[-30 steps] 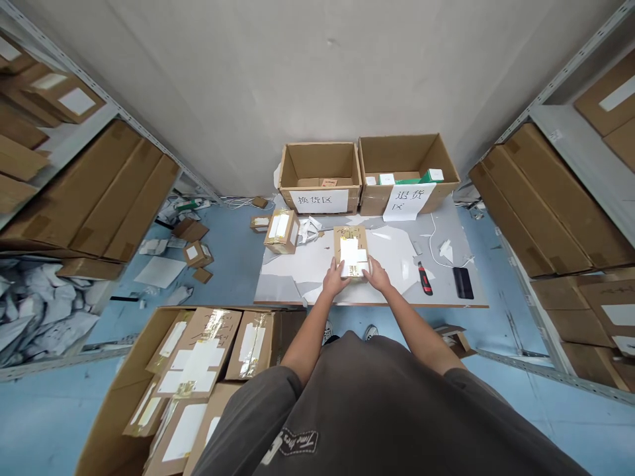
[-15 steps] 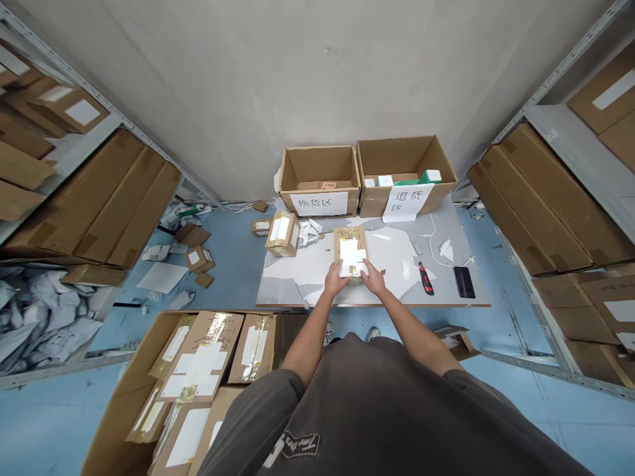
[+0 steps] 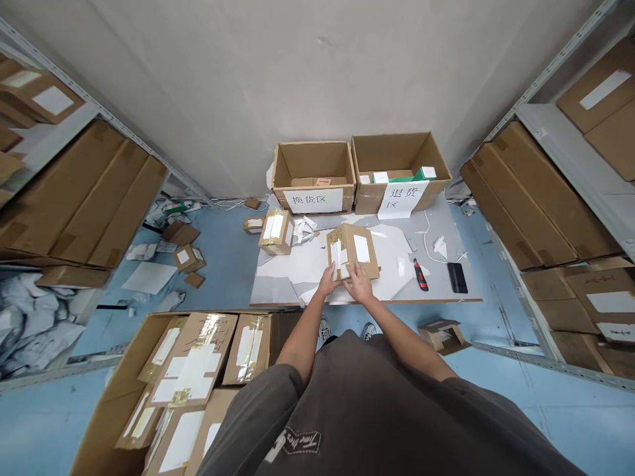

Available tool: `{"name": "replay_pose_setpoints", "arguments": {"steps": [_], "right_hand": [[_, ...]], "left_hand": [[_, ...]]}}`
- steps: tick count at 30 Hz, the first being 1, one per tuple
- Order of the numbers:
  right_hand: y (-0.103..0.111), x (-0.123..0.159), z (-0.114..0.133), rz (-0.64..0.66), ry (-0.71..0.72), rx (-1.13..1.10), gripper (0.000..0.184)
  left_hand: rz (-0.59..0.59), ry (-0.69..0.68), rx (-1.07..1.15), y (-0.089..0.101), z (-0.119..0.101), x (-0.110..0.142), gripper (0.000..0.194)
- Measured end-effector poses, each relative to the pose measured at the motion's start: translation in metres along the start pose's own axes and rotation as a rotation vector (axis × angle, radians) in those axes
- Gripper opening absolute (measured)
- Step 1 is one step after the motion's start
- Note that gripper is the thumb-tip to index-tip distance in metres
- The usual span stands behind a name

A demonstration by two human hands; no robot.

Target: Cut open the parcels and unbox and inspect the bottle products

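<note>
Holding a carton [image 3: 352, 246], left hand [image 3: 327, 281] sits just beside right hand [image 3: 359, 284]

Carton [image 3: 350, 246] tipped leftward, side face with white label [image 3: 362, 248] now showing; right hand [image 3: 359, 284] shifted nearer left hand [image 3: 327, 281]

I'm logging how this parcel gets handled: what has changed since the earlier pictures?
The held box has tipped leftward: its taped face now sits on the left, and another face with a white label shows to the right. The right hand has moved left, closer to the left hand. Both hands remain on the box; the red cutter and phone lie where they were.
</note>
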State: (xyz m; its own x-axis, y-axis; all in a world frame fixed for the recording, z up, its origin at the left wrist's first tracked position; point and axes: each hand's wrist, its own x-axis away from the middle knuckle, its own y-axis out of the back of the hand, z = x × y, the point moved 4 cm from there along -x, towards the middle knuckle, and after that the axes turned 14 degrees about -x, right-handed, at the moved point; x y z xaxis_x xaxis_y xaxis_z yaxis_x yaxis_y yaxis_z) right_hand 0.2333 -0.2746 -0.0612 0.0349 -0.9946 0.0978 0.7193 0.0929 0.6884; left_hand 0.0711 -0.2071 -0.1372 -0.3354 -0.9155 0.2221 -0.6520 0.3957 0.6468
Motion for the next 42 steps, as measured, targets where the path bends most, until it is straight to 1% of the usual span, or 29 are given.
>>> {"name": "replay_pose_setpoints", "arguments": {"steps": [2,4,5,7,10,12,14,16,18,22,26,28,31,34,37,40,42], "right_hand": [[-0.005,0.000,0.000,0.043,0.073,-0.046,0.077],[-0.006,-0.001,-0.007,0.060,0.111,-0.094,0.074],[-0.005,-0.002,-0.013,0.045,0.103,-0.107,0.073],[0.000,-0.005,-0.027,-0.013,0.039,-0.107,0.074],[0.005,-0.011,-0.047,-0.049,-0.055,-0.074,0.079],[0.008,-0.015,-0.053,-0.053,-0.082,-0.043,0.083],[0.012,-0.018,-0.057,-0.044,-0.144,-0.010,0.084],[0.014,-0.018,-0.059,0.007,-0.232,0.023,0.084],[0.016,-0.017,-0.060,0.071,-0.288,0.051,0.083],[0.018,-0.016,-0.062,0.162,-0.294,0.085,0.086],[0.014,-0.016,-0.064,0.236,-0.298,0.046,0.083],[0.013,-0.016,-0.064,0.240,-0.302,0.032,0.082],[0.013,-0.017,-0.061,0.235,-0.302,0.053,0.079],[0.018,-0.017,-0.053,0.206,-0.287,0.099,0.073],[0.028,-0.017,-0.040,0.141,-0.241,0.129,0.067],[0.038,-0.015,-0.024,0.065,-0.168,0.153,0.063],[0.042,-0.013,-0.012,0.019,-0.101,0.174,0.061]], "left_hand": [[-0.048,-0.003,-0.061,0.010,0.002,0.001,0.097],[-0.103,-0.005,-0.083,0.021,0.004,0.004,0.090],[-0.116,-0.002,-0.079,0.025,0.005,0.006,0.090],[-0.099,0.018,-0.065,0.029,0.006,0.010,0.094],[-0.049,0.053,-0.093,0.029,0.006,0.017,0.099],[-0.039,0.058,-0.160,0.027,0.003,0.020,0.098],[-0.019,0.062,-0.250,0.024,-0.001,0.022,0.094],[0.019,0.072,-0.340,0.022,-0.005,0.021,0.088],[0.050,0.084,-0.413,0.020,-0.009,0.020,0.084],[0.078,0.095,-0.478,0.018,-0.013,0.018,0.083],[0.108,0.133,-0.475,0.015,-0.015,0.015,0.095],[0.121,0.159,-0.480,0.014,-0.016,0.013,0.099],[0.131,0.158,-0.504,0.012,-0.016,0.011,0.096],[0.093,0.137,-0.485,0.011,-0.012,0.010,0.092],[0.018,0.102,-0.366,0.012,-0.006,0.006,0.097],[-0.054,0.034,-0.180,0.012,0.001,0.001,0.104],[-0.081,0.003,-0.050,0.009,0.006,-0.002,0.107]]}}
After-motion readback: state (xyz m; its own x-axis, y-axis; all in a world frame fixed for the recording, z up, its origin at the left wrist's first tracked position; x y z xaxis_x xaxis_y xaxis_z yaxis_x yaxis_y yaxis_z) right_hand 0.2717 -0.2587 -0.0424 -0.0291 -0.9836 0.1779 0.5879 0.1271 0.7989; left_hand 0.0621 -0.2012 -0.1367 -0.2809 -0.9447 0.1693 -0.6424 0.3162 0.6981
